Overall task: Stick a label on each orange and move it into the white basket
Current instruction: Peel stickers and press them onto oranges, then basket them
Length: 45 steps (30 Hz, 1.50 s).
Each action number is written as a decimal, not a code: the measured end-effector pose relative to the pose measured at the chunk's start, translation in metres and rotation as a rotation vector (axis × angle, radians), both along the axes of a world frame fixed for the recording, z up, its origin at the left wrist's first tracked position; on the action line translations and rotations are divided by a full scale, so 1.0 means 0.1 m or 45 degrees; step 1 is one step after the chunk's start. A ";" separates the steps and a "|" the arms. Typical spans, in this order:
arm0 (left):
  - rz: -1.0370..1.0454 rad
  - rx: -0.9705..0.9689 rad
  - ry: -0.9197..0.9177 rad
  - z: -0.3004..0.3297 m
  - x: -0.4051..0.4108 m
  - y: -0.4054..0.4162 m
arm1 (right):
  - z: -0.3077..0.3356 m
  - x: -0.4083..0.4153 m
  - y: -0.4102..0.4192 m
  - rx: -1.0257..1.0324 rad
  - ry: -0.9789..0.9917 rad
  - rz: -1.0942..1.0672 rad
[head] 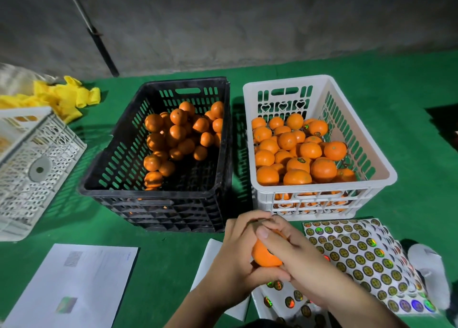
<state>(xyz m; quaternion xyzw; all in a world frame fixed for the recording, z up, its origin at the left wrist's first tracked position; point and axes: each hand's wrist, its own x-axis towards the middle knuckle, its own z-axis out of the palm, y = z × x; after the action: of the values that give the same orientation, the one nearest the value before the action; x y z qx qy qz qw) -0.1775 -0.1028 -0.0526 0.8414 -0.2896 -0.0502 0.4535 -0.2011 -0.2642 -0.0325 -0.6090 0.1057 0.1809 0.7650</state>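
Both my hands are wrapping one orange (266, 255) in front of the white basket (322, 205): my left hand (238, 258) is cupping it, my right hand (292, 258) is pressing its thumb on top. Sticker sheets (357, 253) are lying alongside, their print too small for me to read.

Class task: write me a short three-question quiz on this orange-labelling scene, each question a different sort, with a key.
1. True or false: the black slotted plastic crate holds no oranges.
2. Which crate sits nearer the sheet of round holographic stickers? A) black B) white slotted plastic basket
3. Fill in: the left hand and right hand together hold one ___.

Key: 1 false; 2 B; 3 orange.
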 end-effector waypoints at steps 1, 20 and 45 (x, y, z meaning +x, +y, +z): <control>-0.001 -0.020 0.010 0.02 0.01 0.01 | 0.05 0.02 0.01 -0.056 -0.060 0.029; 0.046 -0.169 0.016 0.09 0.07 0.00 | 0.24 0.22 -0.18 -0.356 -0.170 0.359; 0.414 0.806 0.270 0.29 2.17 0.32 | -0.30 1.95 0.09 -1.603 -0.608 0.108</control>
<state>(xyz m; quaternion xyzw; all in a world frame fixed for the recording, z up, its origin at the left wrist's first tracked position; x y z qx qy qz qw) 0.0397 -0.0706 -0.0234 0.9651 -0.0736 -0.1515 0.2003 -0.0066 -0.2552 -0.0627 -0.9656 -0.0050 -0.0249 0.2586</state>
